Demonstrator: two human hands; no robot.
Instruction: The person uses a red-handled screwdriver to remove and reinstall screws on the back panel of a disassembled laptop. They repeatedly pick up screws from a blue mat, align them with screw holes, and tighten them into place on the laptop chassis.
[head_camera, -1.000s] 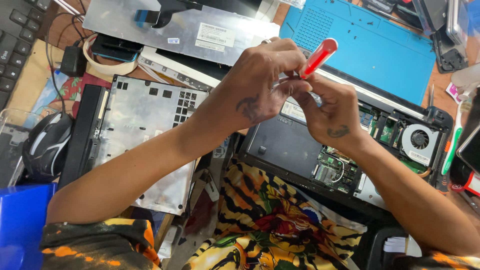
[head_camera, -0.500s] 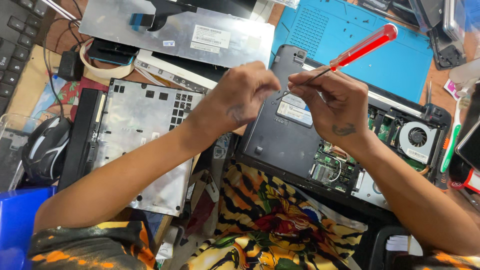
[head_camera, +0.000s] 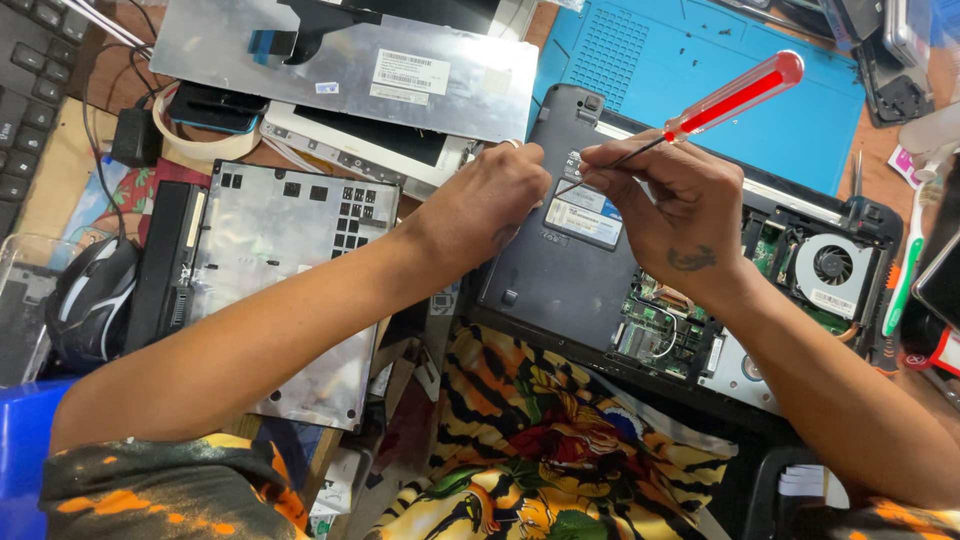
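Right hand (head_camera: 668, 205) pinched a translucent red-handled screwdriver (head_camera: 722, 103), slim steel tip at nine o'clock; left hand (head_camera: 488, 200), curled closed, steadied the matte grey laptop base (head_camera: 560, 275).

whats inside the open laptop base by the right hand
Inside the laptop base, a round cooling fan and green circuit boards with wires show. The dark cover panel hides the rest.
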